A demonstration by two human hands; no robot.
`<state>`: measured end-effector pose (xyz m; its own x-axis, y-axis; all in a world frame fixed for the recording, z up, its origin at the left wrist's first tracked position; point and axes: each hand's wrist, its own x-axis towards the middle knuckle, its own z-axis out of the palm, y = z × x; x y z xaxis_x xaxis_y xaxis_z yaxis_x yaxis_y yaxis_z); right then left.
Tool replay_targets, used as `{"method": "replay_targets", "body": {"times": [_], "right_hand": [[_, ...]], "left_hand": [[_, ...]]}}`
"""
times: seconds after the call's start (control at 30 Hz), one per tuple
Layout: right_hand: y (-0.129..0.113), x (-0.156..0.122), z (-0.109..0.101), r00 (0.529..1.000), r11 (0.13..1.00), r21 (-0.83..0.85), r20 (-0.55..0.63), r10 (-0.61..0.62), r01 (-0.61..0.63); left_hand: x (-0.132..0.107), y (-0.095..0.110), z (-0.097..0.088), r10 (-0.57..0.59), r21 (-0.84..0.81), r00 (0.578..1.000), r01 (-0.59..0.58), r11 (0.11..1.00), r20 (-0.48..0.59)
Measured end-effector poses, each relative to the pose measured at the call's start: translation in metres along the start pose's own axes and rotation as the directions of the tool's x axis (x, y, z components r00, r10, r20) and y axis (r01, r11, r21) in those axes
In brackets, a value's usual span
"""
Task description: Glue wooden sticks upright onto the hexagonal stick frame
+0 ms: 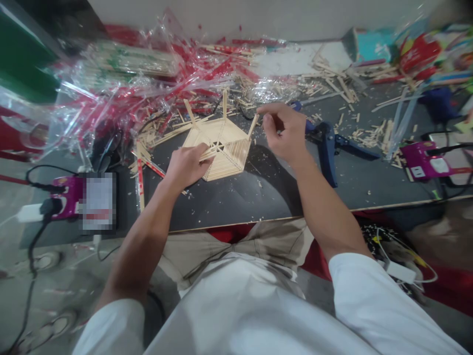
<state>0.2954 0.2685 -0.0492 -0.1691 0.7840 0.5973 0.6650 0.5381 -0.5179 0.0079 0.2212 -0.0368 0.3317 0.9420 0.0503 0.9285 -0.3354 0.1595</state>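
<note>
A hexagonal panel (229,153) of pale thin wooden sticks lies on the dark table, with a small gap at its centre. Short stick posts stand at three of its corners: one far left (190,112), one at the back (224,104), one on the right (253,126). My left hand (189,165) is closed over the panel's left side, thumb and fingers around the sticks there. At the top of the right post, which leans outward, are the bent fingers of my right hand (284,129); its index fingertip meets the post, and its palm is hidden.
Blue-handled cutters (327,148) lie right of my right hand. Loose stick pieces (336,81) and plastic wrappers (125,84) crowd the back. Purple power strips stand left (66,197) and right (424,160). A phone (98,202) lies at the left front near the table edge (236,225).
</note>
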Motion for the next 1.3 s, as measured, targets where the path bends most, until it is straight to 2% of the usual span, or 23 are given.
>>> {"method": "replay_targets", "body": {"times": [0.13, 0.37, 0.57, 0.87, 1.17, 1.3], "right_hand": [[-0.001, -0.001, -0.001, 1.000, 1.000, 0.005, 0.001, 0.015, -0.015], [-0.007, 0.002, -0.002, 0.997, 0.998, 0.049, -0.076, -0.027, 0.031], [-0.010, 0.003, -0.003, 0.998, 0.998, 0.065, -0.059, 0.031, -0.027], [0.000, 0.001, 0.001, 0.994, 0.993, 0.116, -0.103, 0.027, -0.015], [0.004, 0.000, 0.004, 0.991, 0.991, 0.130, -0.131, 0.022, -0.005], [0.001, 0.002, -0.001, 0.993, 0.998, 0.068, -0.117, 0.007, 0.001]], "left_hand": [[0.000, 0.000, -0.001, -0.010, -0.017, 1.000, 0.010, 1.000, 0.014], [0.000, 0.000, -0.002, -0.002, -0.039, 1.000, 0.003, 0.999, 0.005], [0.000, 0.001, -0.002, 0.004, -0.015, 1.000, -0.004, 1.000, -0.005], [0.000, 0.001, -0.002, -0.009, -0.024, 1.000, 0.009, 1.000, -0.003], [0.000, -0.001, 0.000, 0.006, -0.037, 1.000, -0.007, 0.999, -0.017], [-0.001, -0.001, 0.001, 0.009, -0.055, 1.000, -0.010, 0.998, -0.030]]}}
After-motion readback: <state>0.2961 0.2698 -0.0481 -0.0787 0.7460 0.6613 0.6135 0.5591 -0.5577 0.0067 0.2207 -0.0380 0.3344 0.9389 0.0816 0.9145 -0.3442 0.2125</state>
